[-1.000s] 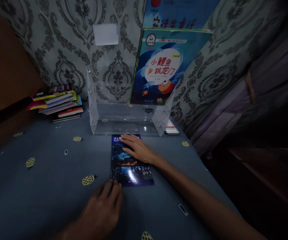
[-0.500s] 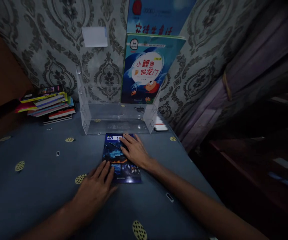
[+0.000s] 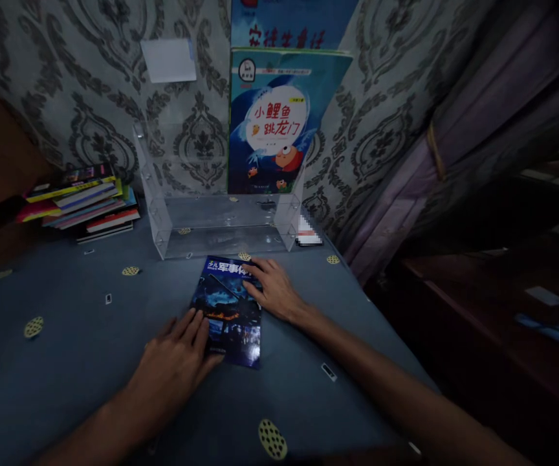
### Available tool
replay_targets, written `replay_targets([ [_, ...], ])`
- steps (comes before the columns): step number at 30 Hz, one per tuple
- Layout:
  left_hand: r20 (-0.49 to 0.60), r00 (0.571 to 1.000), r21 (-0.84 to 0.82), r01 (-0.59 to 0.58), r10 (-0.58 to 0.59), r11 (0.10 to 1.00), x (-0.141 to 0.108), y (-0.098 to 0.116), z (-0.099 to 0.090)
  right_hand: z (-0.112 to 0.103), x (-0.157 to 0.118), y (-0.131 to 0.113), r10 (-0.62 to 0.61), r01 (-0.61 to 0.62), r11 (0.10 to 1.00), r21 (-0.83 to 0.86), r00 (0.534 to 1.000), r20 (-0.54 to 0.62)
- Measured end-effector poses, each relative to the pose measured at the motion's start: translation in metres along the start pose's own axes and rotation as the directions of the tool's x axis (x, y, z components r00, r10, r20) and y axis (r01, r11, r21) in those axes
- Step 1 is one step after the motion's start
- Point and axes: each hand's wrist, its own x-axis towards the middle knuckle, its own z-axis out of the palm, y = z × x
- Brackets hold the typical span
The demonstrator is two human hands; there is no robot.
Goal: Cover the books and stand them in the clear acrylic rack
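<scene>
A dark blue book (image 3: pixel 231 304) with a tank picture and white Chinese characters on its cover lies flat on the table, turned slightly clockwise. My left hand (image 3: pixel 177 356) rests at its lower left edge, fingers stretched onto the cover and thumb apart near the bottom edge. At the upper right, my right hand (image 3: pixel 274 288) lies palm down, its fingertips over the corner and part of the title. Both hands are open and touch the book without visibly gripping it. Just beyond it stands a clear acrylic book rack (image 3: pixel 211 243).
Blue picture books (image 3: pixel 274 149) stand upright in the rack's right side. To the left is a stack of books (image 3: pixel 85 200). A white card (image 3: pixel 169 61) is on the patterned wall. A purple curtain (image 3: pixel 396 194) hangs right of the table (image 3: pixel 76 382).
The book has turned clockwise, its lower end swinging left. My left thumb has come onto its bottom edge, and my right hand has shifted toward its right edge. The view has moved slightly.
</scene>
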Motion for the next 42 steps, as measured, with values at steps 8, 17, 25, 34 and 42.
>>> replay_targets([
  [8, 0.055, 0.992, -0.028, 0.115, -0.114, 0.993, 0.031, -0.016, -0.014, -0.011, -0.022, 0.01, 0.155, -0.125, 0.953, 0.275, 0.984, -0.091],
  [17, 0.208, 0.978, 0.028, -0.007, 0.001, 1.0, 0.083, 0.034, -0.028, -0.017, -0.03, 0.015, 0.322, -0.234, 0.813, 0.533, 0.944, -0.078],
  [25, 0.149, 0.988, 0.082, -0.053, 0.04, 0.995, 0.096, 0.049, -0.019, -0.026, -0.032, 0.018, 0.286, -0.227, 0.817, 0.53, 0.958, -0.031],
  [34, 0.085, 0.996, 0.058, -0.028, 0.023, 0.998, 0.098, 0.051, -0.012, -0.03, -0.031, 0.02, 0.264, -0.223, 0.827, 0.516, 0.965, -0.006],
  [42, 0.062, 0.997, 0.036, -0.05, 0.048, 0.998, 0.114, 0.054, -0.016, -0.031, -0.034, 0.021, 0.269, -0.234, 0.835, 0.497, 0.963, 0.002],
])
